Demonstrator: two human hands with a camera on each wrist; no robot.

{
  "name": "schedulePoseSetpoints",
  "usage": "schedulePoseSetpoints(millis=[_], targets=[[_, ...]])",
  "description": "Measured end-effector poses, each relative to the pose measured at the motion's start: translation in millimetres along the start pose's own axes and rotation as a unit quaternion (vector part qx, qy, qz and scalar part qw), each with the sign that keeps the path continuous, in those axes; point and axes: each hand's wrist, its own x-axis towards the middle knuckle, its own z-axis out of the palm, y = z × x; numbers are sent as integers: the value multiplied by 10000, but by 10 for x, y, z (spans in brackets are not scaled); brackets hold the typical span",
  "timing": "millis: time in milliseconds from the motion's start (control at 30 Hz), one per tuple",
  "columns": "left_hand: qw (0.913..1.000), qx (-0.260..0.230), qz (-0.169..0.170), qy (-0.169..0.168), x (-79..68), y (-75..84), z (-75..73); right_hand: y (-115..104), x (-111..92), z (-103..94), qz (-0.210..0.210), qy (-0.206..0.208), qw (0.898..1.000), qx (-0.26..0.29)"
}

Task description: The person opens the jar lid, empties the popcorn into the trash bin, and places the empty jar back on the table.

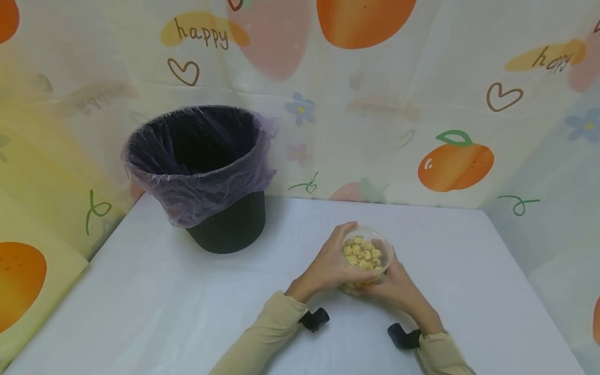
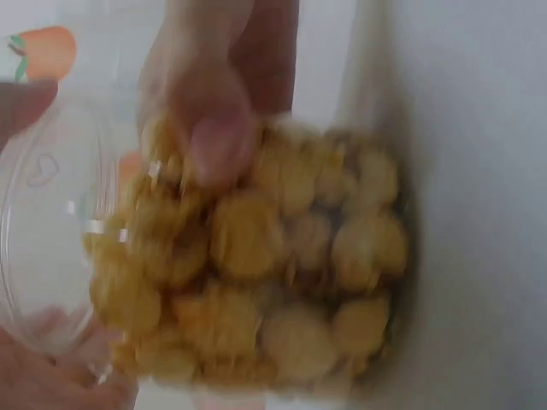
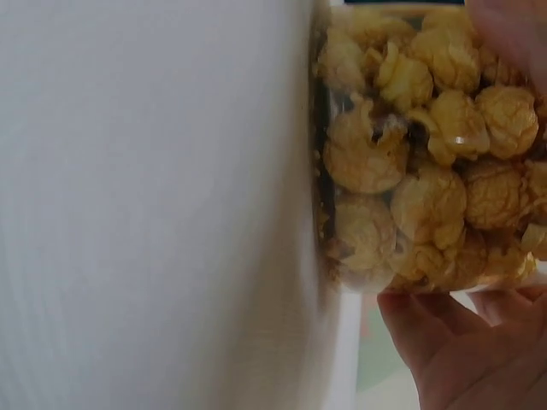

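A clear plastic jar [image 1: 367,268] of round, pale-gold popcorn [image 1: 362,251] is between my two hands, low over the white table. My left hand [image 1: 330,263] grips its upper part from the left, the thumb across the near side below the rim. From the right, my right hand [image 1: 396,285] holds the jar lower down, its thumb on the near side and the other fingers mostly hidden behind. Popcorn pieces [image 3: 432,201] show sharply through the wall in the right wrist view. The left wrist view is blurred, with a thumb [image 2: 218,145] pressed on the jar's side.
A black trash bin [image 1: 229,224], lined with a purple bag [image 1: 201,192], stands at the back left of the white table [image 1: 154,312]. A fruit-printed cloth [image 1: 375,120] hangs behind and along both sides. Black wrist mounts [image 1: 315,319] sit below both hands.
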Motion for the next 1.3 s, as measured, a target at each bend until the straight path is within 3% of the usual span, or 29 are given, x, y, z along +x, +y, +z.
schedulePoseSetpoints(millis=[133,267,567,767,933,1100,1300], targets=[[9990,10,-87,437,-17,25,97,-16,8,-1,49,121,9999,-63],[9981,-50,-163,586,-38,54,144,-6,12,-5,144,122,9998,-92],[9988,-258,-400,-143,-34,83,-23,43,9,-49,83,-105,9999,14],[9976,15,-121,-683,-9,42,-164,73,18,-58,-68,-373,9990,244],[9962,109,10,-864,-1,1,-212,77,23,-66,-249,-473,9978,387],[9962,40,83,-861,2,-20,-173,79,21,-70,-382,-530,9970,413],[9990,32,165,-416,3,-19,-81,84,30,-61,-321,-425,9979,365]])
